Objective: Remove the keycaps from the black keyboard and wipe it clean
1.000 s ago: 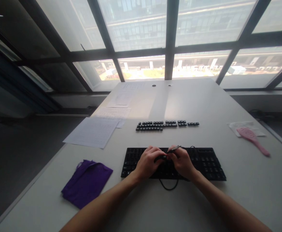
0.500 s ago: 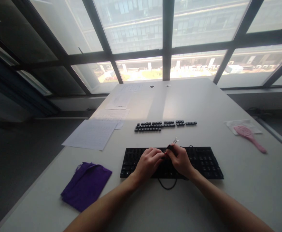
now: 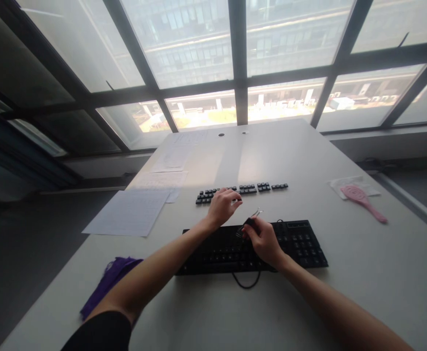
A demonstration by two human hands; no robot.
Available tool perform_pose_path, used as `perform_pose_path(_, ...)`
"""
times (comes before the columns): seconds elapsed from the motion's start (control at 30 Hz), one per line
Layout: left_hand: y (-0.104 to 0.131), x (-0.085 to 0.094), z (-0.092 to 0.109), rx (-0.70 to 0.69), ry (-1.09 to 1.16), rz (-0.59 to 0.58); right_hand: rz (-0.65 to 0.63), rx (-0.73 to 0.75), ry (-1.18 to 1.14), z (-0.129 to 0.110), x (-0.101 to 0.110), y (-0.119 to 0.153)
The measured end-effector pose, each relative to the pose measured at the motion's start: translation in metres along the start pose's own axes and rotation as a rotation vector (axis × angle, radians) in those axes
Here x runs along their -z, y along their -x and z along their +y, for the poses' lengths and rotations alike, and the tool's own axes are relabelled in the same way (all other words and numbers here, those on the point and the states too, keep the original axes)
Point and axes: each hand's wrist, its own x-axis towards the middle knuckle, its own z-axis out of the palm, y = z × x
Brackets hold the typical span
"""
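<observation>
A black keyboard lies on the white table in front of me, its cable looping out at the near edge. Over its middle, my right hand is closed around a keycap puller, a small black tool whose thin wire prongs stick out at both ends. My left hand is above the near edge of the rows of loose black keycaps and covers part of them. Its thumb and fingers are curled together in a pinch; what they hold, if anything, is too small to make out.
Sheets of paper lie along the left table edge. A purple cloth is partly behind my left forearm. To the right, a pink hairbrush rests on a clear plastic bag. Large windows stand beyond the table.
My left hand has left the puller and moved forward to the loose keycaps. The right hand keeps hold of the puller over the keyboard. The view has shifted slightly.
</observation>
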Motion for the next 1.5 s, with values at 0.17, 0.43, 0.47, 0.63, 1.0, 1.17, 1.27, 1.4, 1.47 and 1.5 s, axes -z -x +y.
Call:
perform_pose_path(0.17,-0.016,-0.030,-0.025,-0.036,-0.143,-0.096,-0.005,0.007,0.019,0.004,0.000,0.000)
perform_pose_path(0.43,-0.015,-0.035,-0.037,-0.034,-0.207,-0.012,-0.031,0.020,0.046,0.005,0.000,0.000)
perform_pose_path(0.47,-0.015,-0.035,-0.037,-0.031,-0.206,-0.009,-0.035,0.021,0.048,0.005,0.000,0.000)
perform_pose_path(0.63,-0.015,-0.036,-0.038,-0.024,-0.202,-0.012,-0.045,0.026,0.049,0.004,0.000,-0.001)
perform_pose_path(1.0,-0.009,-0.026,-0.040,-0.005,-0.200,0.034,-0.058,0.023,0.038,0.006,0.000,0.000)
perform_pose_path(1.17,-0.007,-0.025,-0.044,0.017,-0.210,0.040,-0.056,0.018,0.054,0.007,0.000,0.000)
perform_pose_path(1.27,-0.008,-0.025,-0.045,0.016,-0.212,0.047,-0.059,0.023,0.057,0.006,0.001,0.000)
perform_pose_path(1.4,-0.009,-0.026,-0.045,-0.017,-0.197,0.042,-0.060,0.026,0.068,0.007,0.000,0.000)
perform_pose_path(1.47,-0.010,-0.027,-0.045,-0.053,-0.184,0.029,-0.060,0.026,0.069,0.008,0.000,0.000)
perform_pose_path(1.5,-0.010,-0.027,-0.044,-0.067,-0.180,0.024,-0.059,0.026,0.068,0.008,0.000,0.000)
